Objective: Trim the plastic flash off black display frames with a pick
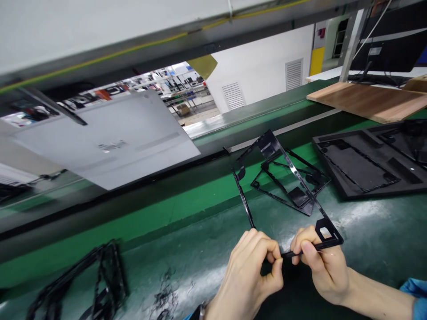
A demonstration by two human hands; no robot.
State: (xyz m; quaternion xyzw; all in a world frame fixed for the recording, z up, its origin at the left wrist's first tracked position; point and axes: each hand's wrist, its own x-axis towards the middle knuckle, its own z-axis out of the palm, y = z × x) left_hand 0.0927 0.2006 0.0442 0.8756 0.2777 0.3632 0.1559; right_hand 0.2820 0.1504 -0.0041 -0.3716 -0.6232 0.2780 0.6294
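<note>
A thin black plastic frame (298, 177), open in the middle, is tilted up in front of me. My left hand (251, 271) is closed near its lower left corner, thumb and forefinger pinched together at the lower edge. That corner is hidden by the fingers. My right hand (325, 264) grips the same lower edge close to the right corner, with the thumb laid along it. Behind the held frame, more black frames (276, 182) lie on the green bench.
Black frames (110, 275) are piled at lower left, beside thin black scraps (165, 295). A dark foam tray (353, 193) holding frames lies at right, with a wooden board (370, 100) behind. A silver laptop (133, 138) stands at left beneath an overhead shelf (133, 26).
</note>
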